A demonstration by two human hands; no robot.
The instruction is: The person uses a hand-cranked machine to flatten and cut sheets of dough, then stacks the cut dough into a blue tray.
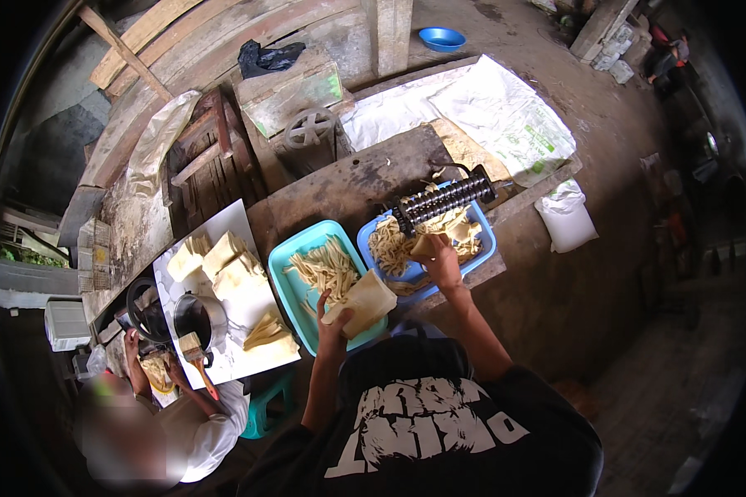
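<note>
My left hand (pixel 333 319) holds a folded stack of pale dough sheets (pixel 363 302) over the near end of a teal tray (pixel 294 286) that contains cut pale strips (pixel 327 267). My right hand (pixel 441 258) grips a small piece of dough sheet (pixel 423 245) just below a black ridged roller cutter (pixel 444 199). Under the roller sits a blue tray (pixel 486 240) filled with more cut strips (pixel 389 244). Both trays rest on a worn wooden bench (pixel 348 182).
To my left, another person's hand (pixel 176 371) holds a brush (pixel 195 354) by a metal pot (pixel 199 319) on a white board (pixel 228 225) with stacked dough sheets (pixel 232 265). White sacks (pixel 506 112), a blue bowl (pixel 442 38) and a hand-wheel machine (pixel 308 128) lie beyond.
</note>
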